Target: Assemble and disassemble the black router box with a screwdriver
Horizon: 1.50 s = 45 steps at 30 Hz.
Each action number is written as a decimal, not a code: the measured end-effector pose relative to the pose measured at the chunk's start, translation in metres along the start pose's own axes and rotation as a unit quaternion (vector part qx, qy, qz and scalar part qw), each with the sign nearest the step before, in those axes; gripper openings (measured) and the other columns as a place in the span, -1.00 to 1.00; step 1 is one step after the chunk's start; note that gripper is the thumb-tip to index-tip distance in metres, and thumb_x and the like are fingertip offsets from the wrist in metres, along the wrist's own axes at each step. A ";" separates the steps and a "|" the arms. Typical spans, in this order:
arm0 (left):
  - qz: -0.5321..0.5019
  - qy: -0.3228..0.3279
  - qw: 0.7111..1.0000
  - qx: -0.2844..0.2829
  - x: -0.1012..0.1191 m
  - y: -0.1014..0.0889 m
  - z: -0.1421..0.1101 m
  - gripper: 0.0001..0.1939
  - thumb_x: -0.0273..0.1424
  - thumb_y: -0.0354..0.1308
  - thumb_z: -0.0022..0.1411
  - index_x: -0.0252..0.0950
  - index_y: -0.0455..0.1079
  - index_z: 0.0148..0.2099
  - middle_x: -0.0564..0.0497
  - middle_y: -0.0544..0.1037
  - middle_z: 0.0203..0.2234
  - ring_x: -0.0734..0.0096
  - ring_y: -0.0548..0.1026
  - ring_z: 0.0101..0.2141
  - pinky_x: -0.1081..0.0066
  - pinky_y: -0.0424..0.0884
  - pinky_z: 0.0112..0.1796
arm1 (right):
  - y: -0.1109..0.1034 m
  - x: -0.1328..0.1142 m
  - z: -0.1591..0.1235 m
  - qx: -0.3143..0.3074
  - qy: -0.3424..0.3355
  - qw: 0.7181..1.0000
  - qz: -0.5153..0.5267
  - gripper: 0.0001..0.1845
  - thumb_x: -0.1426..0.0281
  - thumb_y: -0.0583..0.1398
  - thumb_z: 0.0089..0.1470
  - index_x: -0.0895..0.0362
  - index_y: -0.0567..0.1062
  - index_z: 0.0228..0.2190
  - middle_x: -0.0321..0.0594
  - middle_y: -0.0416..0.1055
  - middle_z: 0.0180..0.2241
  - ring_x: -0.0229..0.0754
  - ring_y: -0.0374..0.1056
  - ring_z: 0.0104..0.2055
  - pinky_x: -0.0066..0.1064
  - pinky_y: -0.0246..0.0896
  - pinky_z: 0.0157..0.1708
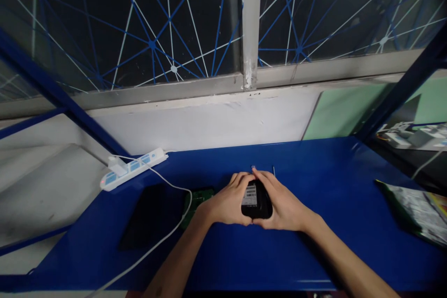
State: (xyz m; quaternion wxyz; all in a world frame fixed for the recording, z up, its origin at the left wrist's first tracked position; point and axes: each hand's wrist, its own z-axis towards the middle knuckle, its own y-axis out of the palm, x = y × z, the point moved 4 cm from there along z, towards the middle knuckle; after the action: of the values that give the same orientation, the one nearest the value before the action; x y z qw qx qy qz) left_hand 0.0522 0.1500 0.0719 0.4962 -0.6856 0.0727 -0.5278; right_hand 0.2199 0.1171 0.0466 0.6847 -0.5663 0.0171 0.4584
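A small black device with a printed white label [250, 195] is framed between both my hands over the middle of the blue table; its exact kind cannot be made out. My left hand [228, 200] curls around its left side, thumb near the front edge. Around the right side wraps my right hand [284, 202], its fingertips close to those of the left at front and back. A green circuit board [197, 200] lies beside my left wrist, partly covered. Just beyond my fingers is a thin metallic rod [274, 171] and a tiny shiny piece [253, 167].
A white power strip [134, 168] with a plugged-in adapter sits at the back left. Its white cable [167, 237] crosses the table's left part, past a flat black object [143, 216]. A shiny printed bag [415, 209] lies at the right. Blue frame posts flank the table [331, 177].
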 end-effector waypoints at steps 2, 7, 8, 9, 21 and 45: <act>-0.019 0.000 1.000 0.018 -0.003 0.000 -0.002 0.17 -0.44 0.50 -0.23 -0.16 -0.04 0.36 -0.19 0.15 0.22 -0.14 0.15 0.25 -0.08 0.19 0.23 | 0.000 0.002 0.000 0.017 0.001 1.000 0.002 0.42 -0.10 0.38 -0.17 0.11 -0.31 0.40 0.24 -0.07 0.37 0.38 -0.02 0.38 0.21 0.12 0.25; -0.101 -0.010 0.993 0.060 -0.017 0.003 -0.009 0.15 -0.34 0.49 -0.08 -0.05 -0.16 0.39 -0.17 0.01 0.28 -0.13 0.15 0.28 -0.09 0.20 0.23 | 0.003 0.014 -0.001 0.031 0.011 0.999 -0.007 0.53 -0.19 0.37 -0.23 0.07 -0.43 0.39 0.25 -0.08 0.39 0.38 -0.01 0.38 0.28 0.07 0.25; -0.110 -0.006 0.992 0.069 -0.020 0.004 -0.010 0.12 -0.32 0.49 -0.06 -0.04 -0.15 0.39 -0.17 0.02 0.28 -0.12 0.14 0.29 -0.09 0.20 0.23 | 0.004 0.016 -0.001 0.025 0.013 1.000 -0.009 0.53 -0.20 0.37 -0.24 0.07 -0.43 0.39 0.25 -0.06 0.39 0.37 0.01 0.38 0.27 0.08 0.25; -0.116 -0.003 0.990 0.078 -0.023 0.004 -0.011 0.11 -0.30 0.49 -0.06 -0.03 -0.14 0.37 -0.16 0.03 0.28 -0.11 0.14 0.29 -0.09 0.20 0.23 | 0.006 0.018 -0.001 0.020 0.014 1.000 -0.013 0.53 -0.21 0.37 -0.25 0.07 -0.41 0.39 0.25 -0.04 0.38 0.36 0.03 0.37 0.26 0.10 0.24; -0.154 0.046 0.976 0.145 -0.033 0.009 -0.022 0.11 -0.27 0.57 -0.13 -0.11 -0.18 0.23 -0.33 0.05 0.28 -0.14 0.11 0.32 -0.13 0.15 0.24 | 0.021 0.021 0.000 -0.025 -0.011 1.000 -0.007 0.46 -0.10 0.39 -0.17 0.07 -0.36 0.41 0.17 -0.07 0.41 0.34 -0.06 0.41 0.18 0.10 0.27; -0.019 -0.102 0.983 0.154 -0.052 0.000 -0.028 0.06 -0.31 0.51 0.00 -0.16 -0.01 0.41 -0.17 0.10 0.39 -0.03 -0.02 0.39 -0.03 0.10 0.30 | 0.021 0.027 0.002 0.025 0.078 0.994 -0.075 0.26 0.08 0.37 -0.08 0.14 -0.19 0.40 0.16 0.17 0.28 0.26 0.14 0.27 0.16 0.16 0.20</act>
State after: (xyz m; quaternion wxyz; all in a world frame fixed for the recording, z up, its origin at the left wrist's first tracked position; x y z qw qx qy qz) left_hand 0.0068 0.1657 0.0367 0.5907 -0.6524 -0.0737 -0.4690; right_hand 0.2213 0.1336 0.0165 0.7278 -0.5828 0.0392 0.3593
